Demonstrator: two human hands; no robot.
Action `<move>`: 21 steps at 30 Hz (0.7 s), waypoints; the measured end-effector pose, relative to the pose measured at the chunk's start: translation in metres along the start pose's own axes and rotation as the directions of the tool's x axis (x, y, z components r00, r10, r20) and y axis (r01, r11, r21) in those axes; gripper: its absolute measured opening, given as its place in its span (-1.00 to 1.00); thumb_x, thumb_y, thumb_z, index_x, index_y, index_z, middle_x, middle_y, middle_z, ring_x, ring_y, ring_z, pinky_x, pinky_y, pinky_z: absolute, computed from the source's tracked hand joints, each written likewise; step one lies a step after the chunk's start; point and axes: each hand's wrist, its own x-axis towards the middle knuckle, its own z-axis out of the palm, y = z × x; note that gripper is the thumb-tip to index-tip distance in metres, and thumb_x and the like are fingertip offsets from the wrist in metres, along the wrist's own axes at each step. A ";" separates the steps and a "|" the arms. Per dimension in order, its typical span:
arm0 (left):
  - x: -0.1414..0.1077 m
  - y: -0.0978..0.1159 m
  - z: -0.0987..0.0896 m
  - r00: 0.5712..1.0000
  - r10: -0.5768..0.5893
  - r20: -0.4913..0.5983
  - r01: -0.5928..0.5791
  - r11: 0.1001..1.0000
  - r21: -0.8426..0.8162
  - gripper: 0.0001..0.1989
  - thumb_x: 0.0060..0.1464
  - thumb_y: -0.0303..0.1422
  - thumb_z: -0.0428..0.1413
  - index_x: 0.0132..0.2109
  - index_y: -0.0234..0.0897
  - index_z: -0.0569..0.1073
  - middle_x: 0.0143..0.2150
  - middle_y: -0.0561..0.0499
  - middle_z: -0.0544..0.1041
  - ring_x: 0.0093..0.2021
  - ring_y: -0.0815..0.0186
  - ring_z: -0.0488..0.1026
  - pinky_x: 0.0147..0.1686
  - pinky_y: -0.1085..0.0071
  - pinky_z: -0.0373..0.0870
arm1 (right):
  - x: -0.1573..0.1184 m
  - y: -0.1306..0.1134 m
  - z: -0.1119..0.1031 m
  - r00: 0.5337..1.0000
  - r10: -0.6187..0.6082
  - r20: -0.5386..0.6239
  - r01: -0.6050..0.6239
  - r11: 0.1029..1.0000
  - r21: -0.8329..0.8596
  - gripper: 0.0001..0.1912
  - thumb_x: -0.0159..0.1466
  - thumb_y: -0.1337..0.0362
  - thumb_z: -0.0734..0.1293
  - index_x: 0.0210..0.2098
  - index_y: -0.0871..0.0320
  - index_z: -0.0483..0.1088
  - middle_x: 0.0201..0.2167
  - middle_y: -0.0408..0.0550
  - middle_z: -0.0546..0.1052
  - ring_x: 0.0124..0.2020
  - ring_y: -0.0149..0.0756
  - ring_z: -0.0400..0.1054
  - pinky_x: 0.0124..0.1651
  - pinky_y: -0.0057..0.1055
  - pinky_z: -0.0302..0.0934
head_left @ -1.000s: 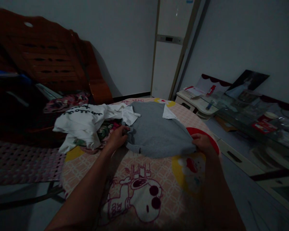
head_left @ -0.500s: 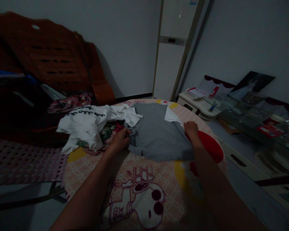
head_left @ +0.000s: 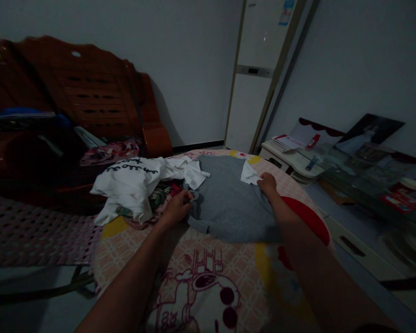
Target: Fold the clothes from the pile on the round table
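A grey knit sweater (head_left: 229, 199) with white sleeve ends lies spread on a patterned cloth (head_left: 208, 259), its ribbed hem towards me. At its left edge my left hand (head_left: 179, 206) is closed, the fingers pinching the bunched grey knit. My right hand (head_left: 267, 183) is closed on the sweater's right side, next to the white sleeve end (head_left: 249, 174). Left of the sweater rests a crumpled white shirt (head_left: 131, 180) with dark lettering, on top of a dark floral garment (head_left: 159, 199). Dim light hides the exact grip of the fingertips.
A wooden bench (head_left: 90, 97) holding clothes stands at the back left, near a pink woven seat (head_left: 38, 231). On the right is a cabinet with a cluttered glass top (head_left: 353, 180). A tall white air conditioner (head_left: 249, 106) stands in the corner.
My right hand has moved up along the sweater's right side to the white sleeve end. My left hand stays at the left edge. The view has shifted slightly.
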 end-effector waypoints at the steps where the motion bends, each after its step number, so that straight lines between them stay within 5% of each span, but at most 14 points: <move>1: -0.001 0.002 0.000 1.000 -0.009 0.000 0.009 0.998 -0.066 -0.75 -0.27 -0.48 0.02 -0.31 -0.25 0.35 -0.43 0.11 0.43 -0.41 0.33 0.38 -0.43 0.48 0.26 | 0.003 0.003 -0.004 1.000 0.000 -0.029 -0.001 1.000 -0.013 -0.70 0.21 0.43 0.29 -0.07 0.23 0.49 -0.05 0.12 0.56 -0.03 -0.16 0.43 -0.12 -0.44 0.23; 6: -0.002 0.007 0.001 0.999 -0.034 -0.028 0.025 0.965 -0.260 -0.75 -0.27 -0.46 0.05 -0.31 -0.25 0.32 -0.44 0.15 0.40 -0.45 0.40 0.35 -0.47 0.54 0.22 | 0.020 0.040 -0.025 0.992 0.082 -0.099 -0.091 0.991 -0.095 -0.70 0.27 0.50 0.22 -0.05 0.28 0.46 -0.07 0.20 0.54 -0.01 -0.15 0.40 -0.04 -0.36 0.19; 12: 0.002 -0.003 0.007 0.995 -0.045 -0.086 0.027 0.978 -0.206 -0.78 -0.24 -0.43 0.09 -0.32 -0.24 0.30 -0.42 0.13 0.40 -0.44 0.39 0.37 -0.46 0.52 0.24 | 0.016 0.079 -0.032 0.986 0.143 -0.087 -0.151 0.984 -0.091 -0.65 0.31 0.45 0.20 0.06 0.38 0.41 -0.03 0.31 0.52 0.05 -0.09 0.39 0.01 -0.32 0.19; 17: 0.004 -0.008 0.006 0.991 -0.081 -0.104 0.082 0.997 0.003 -0.73 -0.13 -0.25 0.18 -0.25 -0.26 0.38 -0.36 0.03 0.51 -0.36 0.26 0.47 -0.39 0.43 0.33 | -0.021 0.083 -0.030 0.972 0.223 -0.067 -0.226 0.973 -0.046 -0.42 0.31 0.25 0.27 0.28 0.32 0.23 0.09 0.28 0.49 0.12 -0.04 0.39 0.06 -0.28 0.23; 21: 0.002 -0.005 0.002 0.997 -0.063 0.044 0.051 0.971 0.233 -0.74 -0.07 -0.14 0.17 -0.47 -0.24 0.40 -0.52 0.03 0.46 -0.41 0.22 0.45 -0.45 0.43 0.26 | -0.073 0.084 -0.034 0.987 0.153 0.052 -0.146 0.982 -0.118 -0.53 0.33 0.24 0.24 0.19 0.29 0.34 0.05 0.27 0.52 0.11 -0.04 0.41 0.05 -0.30 0.24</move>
